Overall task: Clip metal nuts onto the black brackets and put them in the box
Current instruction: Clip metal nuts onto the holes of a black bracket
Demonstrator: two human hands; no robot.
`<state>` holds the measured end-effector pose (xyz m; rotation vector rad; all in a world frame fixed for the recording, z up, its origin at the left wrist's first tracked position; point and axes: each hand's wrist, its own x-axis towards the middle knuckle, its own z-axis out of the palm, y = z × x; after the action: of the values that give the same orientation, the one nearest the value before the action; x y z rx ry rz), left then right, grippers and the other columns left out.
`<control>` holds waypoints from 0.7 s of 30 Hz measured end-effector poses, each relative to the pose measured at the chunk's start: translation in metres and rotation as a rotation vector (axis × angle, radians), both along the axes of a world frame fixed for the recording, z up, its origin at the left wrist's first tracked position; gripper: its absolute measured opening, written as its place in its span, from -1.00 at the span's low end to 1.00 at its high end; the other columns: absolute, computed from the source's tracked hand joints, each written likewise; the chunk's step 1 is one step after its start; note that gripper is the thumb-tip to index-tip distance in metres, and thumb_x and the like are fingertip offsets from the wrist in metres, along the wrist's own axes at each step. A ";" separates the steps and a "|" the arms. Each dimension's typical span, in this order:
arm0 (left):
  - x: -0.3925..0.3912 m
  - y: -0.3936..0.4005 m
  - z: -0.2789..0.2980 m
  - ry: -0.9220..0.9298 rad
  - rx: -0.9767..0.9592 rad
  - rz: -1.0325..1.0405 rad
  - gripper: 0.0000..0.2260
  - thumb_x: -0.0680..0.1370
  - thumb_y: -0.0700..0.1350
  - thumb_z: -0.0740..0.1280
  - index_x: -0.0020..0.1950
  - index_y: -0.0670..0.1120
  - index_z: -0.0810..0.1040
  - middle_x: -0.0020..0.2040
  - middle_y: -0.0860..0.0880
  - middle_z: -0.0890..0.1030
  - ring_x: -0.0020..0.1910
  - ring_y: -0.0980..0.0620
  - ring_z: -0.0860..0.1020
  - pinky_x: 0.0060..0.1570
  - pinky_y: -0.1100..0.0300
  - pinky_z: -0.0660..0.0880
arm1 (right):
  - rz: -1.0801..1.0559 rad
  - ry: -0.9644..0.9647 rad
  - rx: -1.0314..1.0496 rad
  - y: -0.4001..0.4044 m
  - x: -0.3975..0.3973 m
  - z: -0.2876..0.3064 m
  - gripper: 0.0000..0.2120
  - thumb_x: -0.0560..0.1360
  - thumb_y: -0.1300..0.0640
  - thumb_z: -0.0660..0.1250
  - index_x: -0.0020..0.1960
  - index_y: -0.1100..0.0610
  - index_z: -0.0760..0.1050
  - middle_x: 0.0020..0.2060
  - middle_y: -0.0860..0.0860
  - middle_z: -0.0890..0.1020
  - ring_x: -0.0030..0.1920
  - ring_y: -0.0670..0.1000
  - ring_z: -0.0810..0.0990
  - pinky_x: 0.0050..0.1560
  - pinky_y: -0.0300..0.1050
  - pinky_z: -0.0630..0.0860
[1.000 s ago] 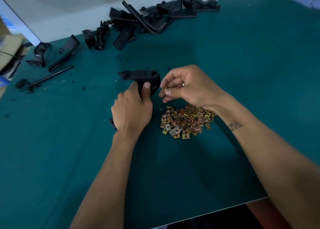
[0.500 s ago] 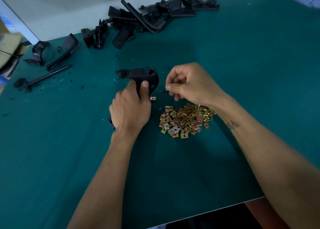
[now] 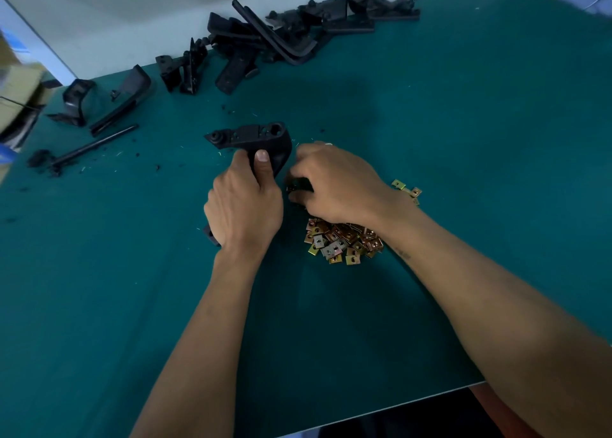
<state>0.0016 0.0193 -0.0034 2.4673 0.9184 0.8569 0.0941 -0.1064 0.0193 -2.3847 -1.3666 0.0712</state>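
Observation:
My left hand (image 3: 245, 205) grips a black bracket (image 3: 258, 138) upright on the green table, with the thumb pressed on its front face. The bracket's lower end sticks out below my palm. My right hand (image 3: 334, 182) is lowered to the table just right of the bracket. Its fingertips curl down and pinch a single metal nut (image 3: 290, 189) lying there, which is mostly hidden. A pile of gold and copper metal nuts (image 3: 341, 242) lies under my right wrist, with a few loose nuts (image 3: 405, 188) beyond it.
Several black brackets (image 3: 281, 33) are heaped along the table's far edge. More black parts (image 3: 109, 103) and a thin rod (image 3: 96, 146) lie at the far left. A cardboard box (image 3: 16, 80) sits past the left edge. The table's near edge (image 3: 397, 404) is close.
A nut dropped onto the table beside the bracket. My right hand has come down from mid-air onto that nut. The left hand and bracket have barely shifted.

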 end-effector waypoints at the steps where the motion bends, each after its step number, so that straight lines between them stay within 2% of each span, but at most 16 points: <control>1: 0.000 0.000 0.000 0.001 0.001 0.001 -0.67 0.68 0.17 0.03 -0.17 0.01 0.30 -0.37 0.14 0.29 -0.33 -0.17 0.33 -0.33 0.02 0.20 | 0.006 -0.007 -0.008 0.003 -0.002 0.001 -0.84 0.56 0.02 0.40 0.05 0.08 0.65 -0.02 -0.02 0.52 0.08 0.07 0.52 -0.09 0.09 0.56; 4: 0.000 0.001 0.000 0.004 0.007 0.002 -0.68 0.68 0.17 0.03 -0.16 0.01 0.30 -0.37 0.14 0.28 -0.33 -0.17 0.33 -0.33 0.02 0.20 | 0.001 0.016 -0.009 0.009 -0.003 0.000 -0.94 0.51 0.16 0.39 -0.09 0.13 0.53 -0.03 0.04 0.55 0.02 0.13 0.55 -0.12 0.12 0.56; 8: 0.000 0.001 -0.001 0.004 0.005 0.001 -0.67 0.68 0.18 0.03 -0.16 0.01 0.29 -0.37 0.13 0.29 -0.34 -0.16 0.32 -0.34 0.03 0.18 | 0.053 -0.002 0.000 0.007 -0.002 -0.005 -0.94 0.55 0.21 0.39 -0.02 0.16 0.51 -0.03 0.04 0.53 0.02 0.07 0.51 -0.04 0.14 0.54; 10: 0.000 0.001 0.000 0.007 0.002 0.003 -0.67 0.68 0.18 0.03 -0.17 0.01 0.28 -0.37 0.13 0.29 -0.34 -0.16 0.32 -0.33 0.03 0.18 | 0.059 0.060 0.055 0.003 0.004 -0.005 -0.95 0.58 0.19 0.39 0.01 0.15 0.53 -0.04 0.01 0.55 -0.02 0.02 0.52 -0.04 0.09 0.53; 13: 0.000 0.000 0.000 0.012 -0.003 -0.001 -0.67 0.68 0.18 0.03 -0.18 0.01 0.27 -0.37 0.12 0.30 -0.33 -0.18 0.34 -0.33 0.02 0.21 | 0.026 0.246 0.206 -0.007 0.013 -0.003 -0.95 0.58 0.19 0.42 -0.02 0.09 0.55 -0.17 -0.11 0.59 -0.18 -0.14 0.54 -0.15 -0.14 0.47; 15: -0.001 0.000 0.000 0.015 0.002 -0.005 -0.67 0.68 0.17 0.04 -0.18 0.00 0.26 -0.38 0.12 0.29 -0.35 -0.18 0.31 -0.33 0.02 0.19 | 0.000 0.376 0.348 -0.013 0.016 -0.001 -0.92 0.58 0.22 0.43 0.01 0.08 0.57 -0.19 -0.11 0.62 -0.21 -0.19 0.56 -0.15 -0.29 0.48; 18: -0.001 -0.001 0.000 0.021 0.020 -0.016 -0.67 0.69 0.16 0.05 -0.19 0.00 0.25 -0.38 0.14 0.27 -0.44 -0.03 0.23 -0.41 0.08 0.05 | -0.085 0.564 0.604 -0.018 0.020 0.002 -0.80 0.60 0.30 0.36 0.17 0.10 0.59 -0.16 -0.05 0.64 -0.25 -0.18 0.58 -0.14 -0.28 0.53; 19: -0.001 -0.001 0.000 0.025 0.025 -0.021 -0.67 0.69 0.15 0.06 -0.19 0.00 0.25 -0.38 0.14 0.26 -0.44 0.04 0.21 -0.42 0.09 0.03 | -0.113 0.605 0.678 -0.018 0.021 0.003 -0.78 0.61 0.32 0.33 0.18 0.11 0.61 -0.17 -0.04 0.63 -0.24 -0.15 0.58 -0.14 -0.26 0.54; 21: -0.001 -0.002 0.000 0.041 0.036 -0.037 -0.67 0.69 0.14 0.07 -0.19 -0.01 0.26 -0.38 0.14 0.26 -0.45 0.03 0.19 -0.41 0.07 0.05 | -0.146 0.706 0.801 -0.016 0.020 0.005 -0.79 0.62 0.35 0.30 0.11 0.14 0.66 -0.20 -0.01 0.63 -0.20 -0.10 0.61 -0.12 -0.22 0.56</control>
<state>0.0004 0.0173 -0.0035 2.5334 0.8757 0.8202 0.1139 -0.1221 0.0246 -1.5427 -0.6876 0.2451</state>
